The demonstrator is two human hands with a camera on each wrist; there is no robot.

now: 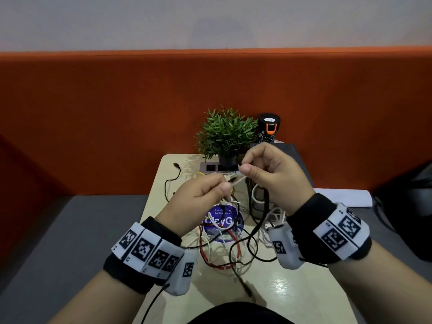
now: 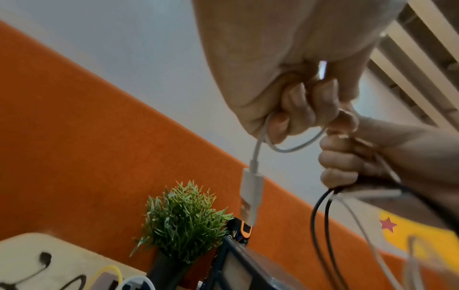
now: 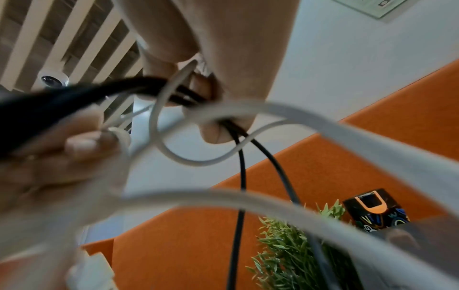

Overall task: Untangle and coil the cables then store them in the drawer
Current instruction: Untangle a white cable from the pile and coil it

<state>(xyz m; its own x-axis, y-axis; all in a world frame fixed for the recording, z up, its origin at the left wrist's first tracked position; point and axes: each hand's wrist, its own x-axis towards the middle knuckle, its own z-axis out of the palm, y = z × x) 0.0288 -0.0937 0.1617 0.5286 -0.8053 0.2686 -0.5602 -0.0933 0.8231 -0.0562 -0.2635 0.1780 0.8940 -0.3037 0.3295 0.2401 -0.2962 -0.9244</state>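
Observation:
Both hands are raised over a small beige table (image 1: 292,288). My left hand (image 1: 223,187) pinches a white cable (image 1: 237,180) between thumb and forefinger. Its white plug (image 2: 249,192) hangs below the left hand (image 2: 298,117). My right hand (image 1: 244,167) pinches the same white cable a little further along. It also grips a black cable (image 1: 264,206) that hangs down in a loop (image 2: 320,215). White loops (image 3: 186,157) and the black cable (image 3: 242,166) pass through the right hand (image 3: 211,102). A tangle of red, white and black cables (image 1: 222,249) lies on the table below. No drawer is clearly visible.
A potted plant (image 1: 225,134) and a black can with an orange tab (image 1: 268,128) stand at the table's far edge, against an orange partition (image 1: 117,113). A thin black cable (image 1: 171,181) lies at the far left. A dark mesh box (image 1: 257,199) sits under the right hand.

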